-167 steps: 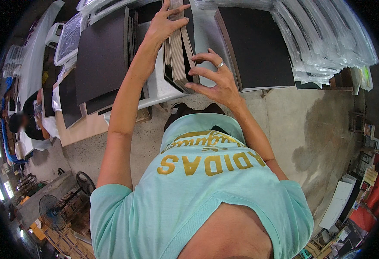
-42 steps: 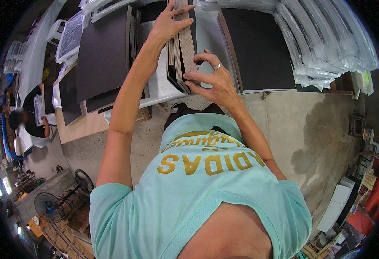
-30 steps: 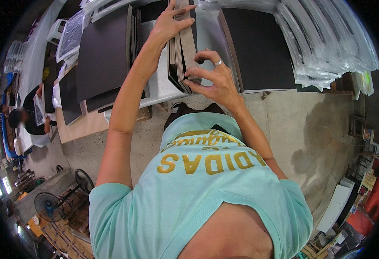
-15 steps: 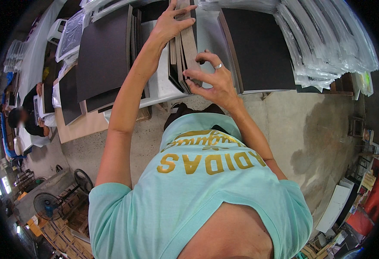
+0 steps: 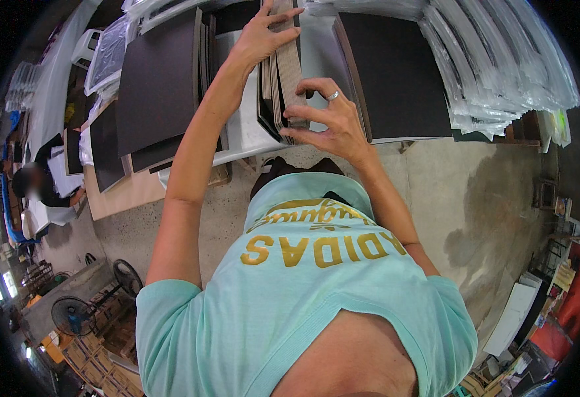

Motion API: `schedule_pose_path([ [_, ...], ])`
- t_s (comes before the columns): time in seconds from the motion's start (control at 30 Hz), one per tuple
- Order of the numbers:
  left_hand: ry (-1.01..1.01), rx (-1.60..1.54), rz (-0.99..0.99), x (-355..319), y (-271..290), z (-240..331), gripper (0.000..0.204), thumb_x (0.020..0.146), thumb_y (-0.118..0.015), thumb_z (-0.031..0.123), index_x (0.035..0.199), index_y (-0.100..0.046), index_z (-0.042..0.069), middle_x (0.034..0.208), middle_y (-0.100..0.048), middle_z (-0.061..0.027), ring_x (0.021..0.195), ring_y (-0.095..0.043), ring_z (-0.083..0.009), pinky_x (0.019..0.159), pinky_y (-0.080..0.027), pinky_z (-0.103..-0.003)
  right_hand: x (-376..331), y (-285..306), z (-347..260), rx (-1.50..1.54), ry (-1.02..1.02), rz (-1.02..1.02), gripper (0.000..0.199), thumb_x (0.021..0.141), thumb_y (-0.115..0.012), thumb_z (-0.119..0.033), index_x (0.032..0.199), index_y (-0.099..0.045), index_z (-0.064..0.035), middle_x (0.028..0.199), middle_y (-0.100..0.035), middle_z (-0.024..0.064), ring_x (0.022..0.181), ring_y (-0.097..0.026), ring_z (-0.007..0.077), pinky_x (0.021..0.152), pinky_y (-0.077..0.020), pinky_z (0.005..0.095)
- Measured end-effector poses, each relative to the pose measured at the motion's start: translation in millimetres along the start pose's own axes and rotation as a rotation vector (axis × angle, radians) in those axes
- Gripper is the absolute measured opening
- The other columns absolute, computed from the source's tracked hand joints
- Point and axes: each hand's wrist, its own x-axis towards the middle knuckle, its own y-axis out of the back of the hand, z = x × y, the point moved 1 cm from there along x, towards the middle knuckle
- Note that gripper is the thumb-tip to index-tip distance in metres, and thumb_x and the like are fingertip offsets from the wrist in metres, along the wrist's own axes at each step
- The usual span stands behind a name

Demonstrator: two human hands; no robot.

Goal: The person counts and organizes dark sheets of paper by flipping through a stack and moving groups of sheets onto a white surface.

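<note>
Shirt: a pale mint-green short-sleeved T-shirt (image 5: pixel 316 291) with gold lettering fills the near part of the view, both bare forearms reaching up from it.
Floor: bare grey concrete floor (image 5: pixel 462 192) lies under the person, with a dark stain to the right.
Right hand: the right hand (image 5: pixel 333 126), a silver ring on one finger, is curled over the near end of the bundle, fingertips pressing on its edges, grasping it.
Bundle: a thin stack of brown and dark stiff boards standing on edge (image 5: pixel 283 73) rests on the white desk (image 5: pixel 247 132), just beyond the person's chest, between the two hands.
Left hand: the left hand (image 5: pixel 267 33) lies farther along the same bundle, fingers spread over its top edge and thumb on the side, gripping it.
Left of bundle: large flat black sheets (image 5: pixel 158 79) lie stacked on the desk, overlapping.
Right of bundle: another large black board (image 5: pixel 396 73) lies flat, touching the desk's far right part.
Far right: a fanned row of clear plastic-wrapped packs (image 5: pixel 501 59) lies beyond the black board.
Far left: another person in dark clothing (image 5: pixel 39 185) sits well apart, by a low wooden surface.
Lower left: two black floor fans (image 5: pixel 98 298) stand on the floor.
</note>
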Motion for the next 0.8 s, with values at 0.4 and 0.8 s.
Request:
schedule_pose_path([
  [0.4,0.069,-0.068,-0.023,-10,5,18,0.041,0.089,-0.062,0.032,0.126,-0.061,0.013,0.13,-0.059,-0.0098,0.117,-0.056,-0.0252,0.1,-0.044,-0.04,-1,-4,0,-0.012,-0.009,0.048,0.02,0.072,-0.079,-0.027,0.089,-0.07,-0.0221,0.108,-0.055,0.0014,0.094,-0.061,0.0201,0.067,-0.0548,0.0339],
  [0.8,-0.012,-0.044,0.007,-3,1,0,0.042,0.09,-0.061,0.032,0.128,-0.059,0.014,0.134,-0.056,-0.0088,0.122,-0.053,-0.0248,0.103,-0.042,-0.04,-3,-6,0,0.002,-0.021,0.05,0.02,0.072,-0.079,-0.025,0.089,-0.07,-0.0224,0.11,-0.055,0.0015,0.097,-0.06,0.0201,0.067,-0.0553,0.0336],
])
